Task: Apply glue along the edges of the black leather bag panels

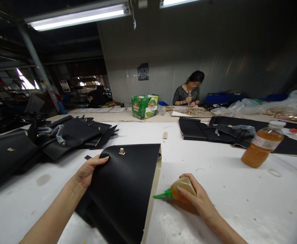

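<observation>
Left forearm comes in from 7 o'clock, wrist bent, left hand (88, 171) curled over the upper left edge of the black leather panel (128, 189), gripping it. The panel lies on the white table (227, 176) between both hands, its gold clasp (122, 151) at 12 o'clock. Right arm enters from 5 o'clock; right hand (198, 196) is clenched round a glue bottle (181, 191), green nozzle pointing to 9 o'clock, just beside the panel's pale edge. I can't tell if it touches. An orange drink bottle (261, 145) stands at 2 o'clock, well apart.
</observation>
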`<state>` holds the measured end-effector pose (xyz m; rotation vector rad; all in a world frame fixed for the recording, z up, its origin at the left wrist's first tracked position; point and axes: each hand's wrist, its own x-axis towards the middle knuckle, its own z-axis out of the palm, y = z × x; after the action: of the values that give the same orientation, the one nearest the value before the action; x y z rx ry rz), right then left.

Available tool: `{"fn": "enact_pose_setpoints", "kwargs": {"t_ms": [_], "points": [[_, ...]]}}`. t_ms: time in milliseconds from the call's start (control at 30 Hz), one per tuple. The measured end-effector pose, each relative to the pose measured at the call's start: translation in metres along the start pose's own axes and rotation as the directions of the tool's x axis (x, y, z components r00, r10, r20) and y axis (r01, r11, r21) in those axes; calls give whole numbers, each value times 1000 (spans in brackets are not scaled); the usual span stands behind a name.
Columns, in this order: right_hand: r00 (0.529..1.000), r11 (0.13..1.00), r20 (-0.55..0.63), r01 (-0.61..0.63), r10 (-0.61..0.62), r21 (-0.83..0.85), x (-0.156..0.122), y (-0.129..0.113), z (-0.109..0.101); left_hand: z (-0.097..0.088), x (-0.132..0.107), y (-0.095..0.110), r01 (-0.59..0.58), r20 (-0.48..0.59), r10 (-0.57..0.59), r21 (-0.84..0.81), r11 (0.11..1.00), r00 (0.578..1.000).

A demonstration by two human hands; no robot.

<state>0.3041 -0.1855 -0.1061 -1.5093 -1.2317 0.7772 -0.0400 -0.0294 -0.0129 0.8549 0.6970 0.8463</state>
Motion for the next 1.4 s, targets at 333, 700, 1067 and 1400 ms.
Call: {"fn": "enact_pose_setpoints", "kwargs": {"t_ms": [333, 700, 1067, 1400], "points": [[1000, 1000, 23, 9, -9, 11, -7, -9, 7, -1, 3, 1, -8, -9, 8, -14, 1000, 1000], [986, 997, 163, 14, -26, 74, -30, -19, 12, -6, 7, 1, 0, 14, 0, -10, 1000, 1000], [973, 993, 228, 7, -34, 115, -48, -23, 19, -11, 9, 1, -14, -3, 14, -11, 1000, 1000], [962, 995, 272, -8, -19, 97, -64, -29, 24, -11, 9, 1, -3, -2, 3, -16, 1000, 1000]]}}
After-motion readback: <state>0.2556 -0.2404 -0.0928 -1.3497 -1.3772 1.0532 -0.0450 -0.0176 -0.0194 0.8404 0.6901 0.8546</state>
